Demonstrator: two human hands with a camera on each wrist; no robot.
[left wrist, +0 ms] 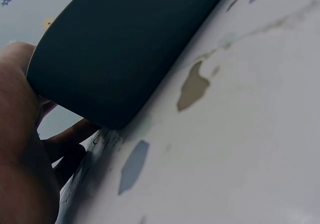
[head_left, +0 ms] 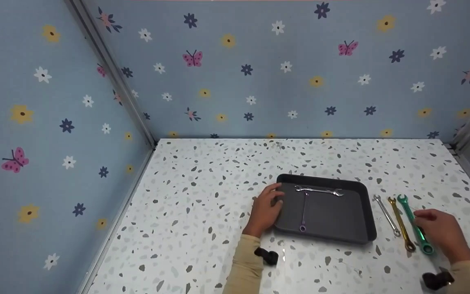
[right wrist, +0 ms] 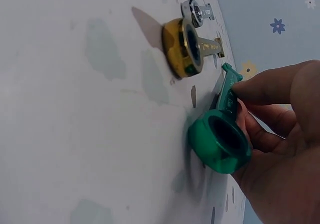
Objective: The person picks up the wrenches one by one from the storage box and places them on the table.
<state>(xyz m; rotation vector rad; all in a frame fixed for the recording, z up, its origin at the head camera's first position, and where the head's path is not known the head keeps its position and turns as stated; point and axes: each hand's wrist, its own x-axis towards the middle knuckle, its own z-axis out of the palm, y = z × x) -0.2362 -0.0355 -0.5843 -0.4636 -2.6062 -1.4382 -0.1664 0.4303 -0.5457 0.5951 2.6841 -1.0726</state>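
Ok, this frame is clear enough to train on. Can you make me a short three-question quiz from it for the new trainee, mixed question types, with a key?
1. Fill in the colour: the right hand pinches the ____ wrench.
2. How many wrenches lie inside the tray? A) one B) two C) four
3. True or false: in the head view, the left hand is at the tray's right side.

Key:
1. Green; the right wrist view shows the fingers on the green wrench.
2. B: a silver wrench and a purple wrench.
3. False; the left hand is at the tray's left side.
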